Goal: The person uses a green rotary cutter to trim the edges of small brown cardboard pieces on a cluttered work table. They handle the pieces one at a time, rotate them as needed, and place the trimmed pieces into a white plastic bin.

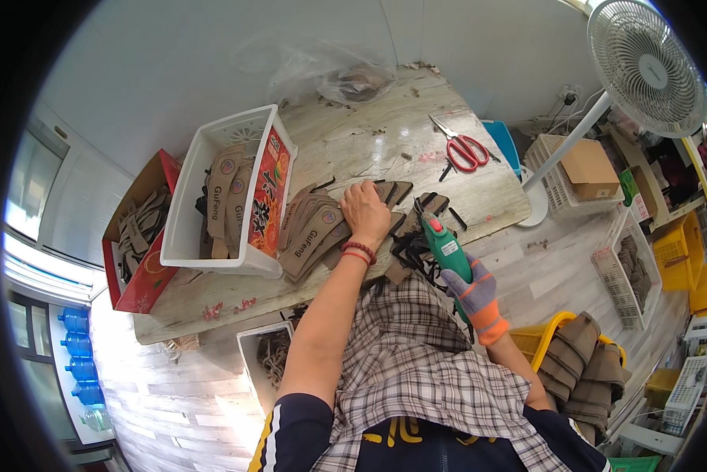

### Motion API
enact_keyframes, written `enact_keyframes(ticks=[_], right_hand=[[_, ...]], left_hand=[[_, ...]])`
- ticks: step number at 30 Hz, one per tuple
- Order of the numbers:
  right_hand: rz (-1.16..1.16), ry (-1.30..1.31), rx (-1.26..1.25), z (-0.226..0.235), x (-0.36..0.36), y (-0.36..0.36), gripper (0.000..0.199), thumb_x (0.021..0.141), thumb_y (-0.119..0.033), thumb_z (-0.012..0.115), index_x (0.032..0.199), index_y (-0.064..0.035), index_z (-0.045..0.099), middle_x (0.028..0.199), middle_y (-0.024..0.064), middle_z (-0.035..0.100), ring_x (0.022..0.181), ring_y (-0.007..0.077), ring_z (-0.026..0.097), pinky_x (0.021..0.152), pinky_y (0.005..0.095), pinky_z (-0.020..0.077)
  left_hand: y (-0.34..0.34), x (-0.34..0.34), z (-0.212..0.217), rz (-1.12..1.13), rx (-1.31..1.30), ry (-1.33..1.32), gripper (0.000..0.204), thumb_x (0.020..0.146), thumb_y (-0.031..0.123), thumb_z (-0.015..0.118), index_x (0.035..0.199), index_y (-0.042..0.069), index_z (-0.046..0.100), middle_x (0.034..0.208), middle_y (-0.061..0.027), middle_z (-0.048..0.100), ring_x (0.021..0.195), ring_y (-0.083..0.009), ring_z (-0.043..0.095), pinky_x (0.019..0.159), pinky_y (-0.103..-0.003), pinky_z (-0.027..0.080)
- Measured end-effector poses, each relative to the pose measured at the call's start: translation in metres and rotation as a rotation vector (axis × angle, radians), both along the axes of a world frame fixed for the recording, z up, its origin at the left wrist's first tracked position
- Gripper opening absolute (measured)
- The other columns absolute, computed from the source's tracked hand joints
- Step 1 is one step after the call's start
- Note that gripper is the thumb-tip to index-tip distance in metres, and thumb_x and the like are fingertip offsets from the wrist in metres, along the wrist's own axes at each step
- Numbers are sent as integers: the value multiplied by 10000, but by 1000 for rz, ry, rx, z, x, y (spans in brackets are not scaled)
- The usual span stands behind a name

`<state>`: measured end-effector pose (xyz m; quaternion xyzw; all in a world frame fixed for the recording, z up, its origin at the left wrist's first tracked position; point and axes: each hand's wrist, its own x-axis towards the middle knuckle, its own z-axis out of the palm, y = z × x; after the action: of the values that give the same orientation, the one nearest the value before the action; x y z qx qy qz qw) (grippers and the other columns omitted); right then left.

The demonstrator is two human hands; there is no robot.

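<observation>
My bare left hand (364, 211) pressed flat on brown cardboard pieces (314, 228), fingers spread, my gloved right hand (476, 297) wrapped around green electric cutter (445, 250), its tip just right of my left fingers.

Small workshop, worktable (385, 141) with cardboard tags (310, 228), stacked crates (680, 252)

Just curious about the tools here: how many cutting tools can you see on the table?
2: red-handled scissors lying at the table's far right, and a green powered cutter gripped in the gloved right hand. Others may hide under the brown cardboard pieces.
</observation>
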<state>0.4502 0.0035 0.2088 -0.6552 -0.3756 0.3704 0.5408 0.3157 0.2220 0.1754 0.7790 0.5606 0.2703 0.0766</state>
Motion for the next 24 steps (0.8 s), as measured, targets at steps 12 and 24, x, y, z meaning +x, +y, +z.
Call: enact_keyframes(ticks=[12,24], right_hand=[[-10,59,-36,0,-2,5,507,781,-229,771,1165,25,559,869,58,658,703,62,571,609,216,477],[-1,92,-25,12,-12,8,498,787,-215,765,1165,25,547,856,45,648,693,63,569,597,207,473]], left_hand=[[22,2,-5,90,-171,-122,429,626,90,792,993,36,577,1014,-141,571,1007,-324,508,874,-403,426],[-23,-7,56,-58,-432,-1390,86,827,-6,653,908,-7,621,824,-21,644,680,-82,576,600,-206,452]])
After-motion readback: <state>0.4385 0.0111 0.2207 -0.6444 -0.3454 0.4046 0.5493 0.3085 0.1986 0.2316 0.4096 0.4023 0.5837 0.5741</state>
